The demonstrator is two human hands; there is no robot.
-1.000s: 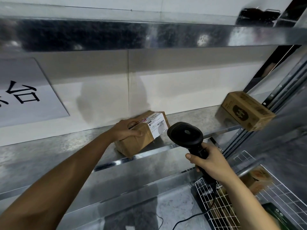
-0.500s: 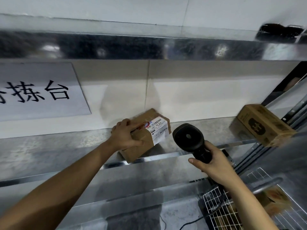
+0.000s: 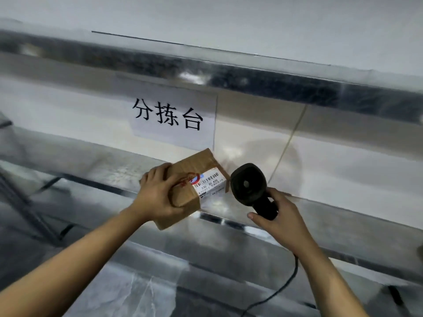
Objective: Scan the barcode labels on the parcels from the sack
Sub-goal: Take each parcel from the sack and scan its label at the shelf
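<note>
Parcel (image 3: 194,186), a small brown cardboard box wrapped in glossy tape, sits tilted at the near edge of the metal shelf (image 3: 332,216), held in the left hand (image 3: 158,197). That hand grasps its left end: the fingers (image 3: 155,173) curl over the top far edge and the thumb presses against the near face, so the box lies between thumb and fingers, its right half free. A white barcode label (image 3: 209,185) with black bars and printed figures covers the upper right face, with a red scrawl beside it toward the hand.

Just right of the parcel, not touching it, the right hand (image 3: 278,219) is clenched round the handle of a matte black scanner (image 3: 248,185); the rounded head stands above the fist beside the label. A thin black cable (image 3: 289,282) trails from under the wrist toward the near edge.

Both bare forearms reach in from the near side. The shelf is dull, scuffed sheet metal with a bright folded lip. Beyond it, a pale wall carries a white paper sign (image 3: 174,120) with three black characters, and a second metal shelf edge (image 3: 251,81) runs above, blurred.
</note>
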